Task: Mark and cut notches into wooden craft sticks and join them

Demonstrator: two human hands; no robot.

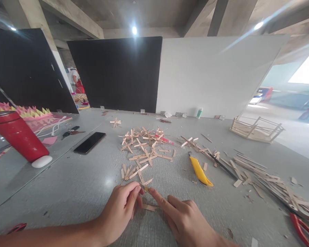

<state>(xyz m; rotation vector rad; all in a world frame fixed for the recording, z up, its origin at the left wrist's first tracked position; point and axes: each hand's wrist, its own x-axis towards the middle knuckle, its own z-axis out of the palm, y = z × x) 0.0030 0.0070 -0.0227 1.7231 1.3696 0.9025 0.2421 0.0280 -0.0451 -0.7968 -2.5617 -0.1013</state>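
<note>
In the head view, my left hand point(123, 207) is closed, with thumb and forefinger pinching a small wooden stick point(145, 188). My right hand point(181, 216) has its index finger stretched out, its tip touching the right end of that stick; the other fingers are loosely bent and the thumb is partly hidden. Just below the fingertips, a flat wooden piece point(149, 207) lies between the two hands. Beyond them spreads a pile of crossed wooden sticks point(144, 144). A yellow utility knife point(199, 171) rests right of the pile.
To the left are a black phone point(90, 142), a red bottle point(18, 135), a white oval object point(42, 161) and keys point(72, 131). Loose sticks point(280, 185) and red-handled pliers point(302, 228) lie right. A small wooden fence model point(256, 130) stands behind. Dark and white panels point(216, 75) border the table.
</note>
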